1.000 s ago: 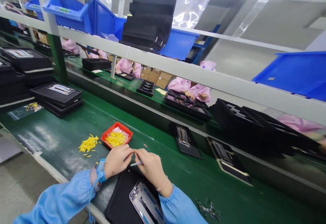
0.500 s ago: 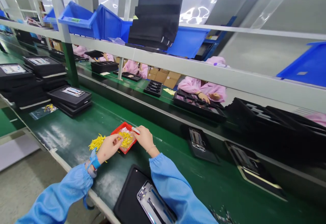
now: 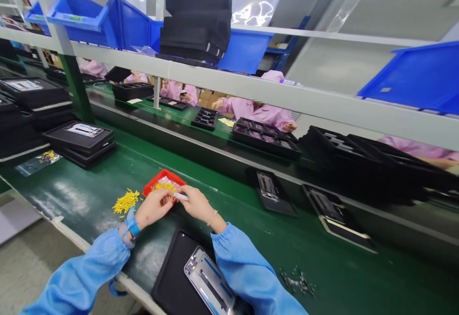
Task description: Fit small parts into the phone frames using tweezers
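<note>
My left hand (image 3: pixel 153 208) is closed in a pinch at the near side of a small red tray (image 3: pixel 147 187); whatever its fingertips hold is too small to make out. Beside it, my right hand (image 3: pixel 198 205) grips a white pen-like tool (image 3: pixel 181 196), its tip pointing toward the left fingers. Small yellow pieces (image 3: pixel 165 187) and clear plastic lie in the red tray. Left of my left wrist is a loose heap of yellow strips (image 3: pixel 126 201). Below my hands, a silver phone housing (image 3: pixel 210 281) rests on a black foam tray (image 3: pixel 167 269), partly covered by my right sleeve.
Stacked black trays (image 3: pixel 81 138) stand on the green bench at left, near a plastic bag (image 3: pixel 38 163). Small dark parts (image 3: pixel 298 284) lie scattered at right. Two phone housings in trays (image 3: pixel 270 195) sit farther back. Across the bench, a person in pink (image 3: pixel 267 114) sits behind a compartment tray.
My view has shifted right. My hands have drawn closer together at the red tray's near edge, bringing the white tool to my left fingers. Across the bench, the co-worker's hands have moved apart.
</note>
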